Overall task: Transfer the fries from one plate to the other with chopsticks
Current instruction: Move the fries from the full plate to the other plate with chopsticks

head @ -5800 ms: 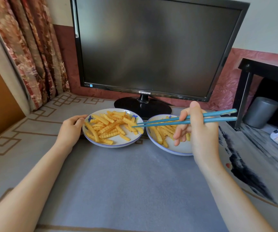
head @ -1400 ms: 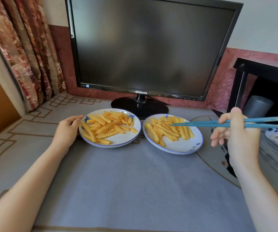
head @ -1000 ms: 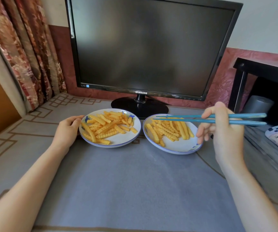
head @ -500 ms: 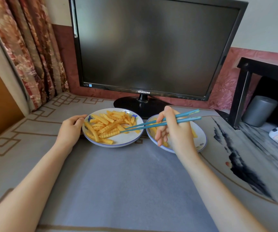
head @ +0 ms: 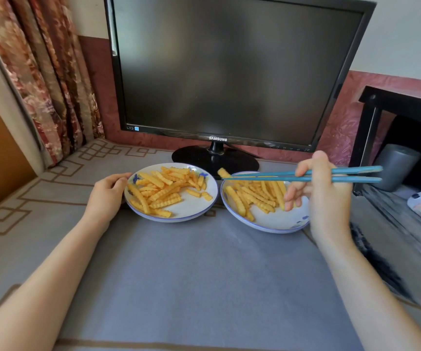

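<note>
Pinching one crinkle-cut fry (head: 222, 172) at their tips, the teal chopsticks (head: 267, 178) lie almost level over the far left rim of the right plate (head: 275, 219). The right hand (head: 328, 196) grips them, thumb on top and fingers curled beneath. The fry is short, ridged and golden-yellow, and it hangs clear of the heap (head: 255, 196) below. The left hand (head: 107, 196) curls round the rim of the left plate (head: 194, 214), which carries its own pile (head: 164, 191) of the same ridged fries.
</note>
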The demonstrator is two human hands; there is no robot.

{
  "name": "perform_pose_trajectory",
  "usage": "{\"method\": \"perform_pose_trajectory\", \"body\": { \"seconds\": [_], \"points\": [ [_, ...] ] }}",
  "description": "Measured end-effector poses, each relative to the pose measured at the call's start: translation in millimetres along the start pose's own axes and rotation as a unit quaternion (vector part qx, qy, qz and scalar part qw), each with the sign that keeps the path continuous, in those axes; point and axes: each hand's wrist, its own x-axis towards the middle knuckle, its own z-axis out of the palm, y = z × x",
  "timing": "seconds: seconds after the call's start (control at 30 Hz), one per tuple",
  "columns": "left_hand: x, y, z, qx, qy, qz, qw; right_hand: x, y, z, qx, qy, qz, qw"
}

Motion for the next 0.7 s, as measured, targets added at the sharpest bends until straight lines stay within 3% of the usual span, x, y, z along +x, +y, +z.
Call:
{"method": "perform_pose_trajectory", "body": {
  "seconds": [0.23,0.7],
  "points": [
    [-1.7,1.2,0.5,0.010,0.001,0.002,1.000,6.3,-1.6,-50.4,-0.047,0.074,-0.003,0.996],
    [-1.2,-0.3,0.1,-0.008,-0.002,0.006,1.000,0.1,2.3,-69.0,-0.080,0.068,-0.013,0.994]
  ]
}}
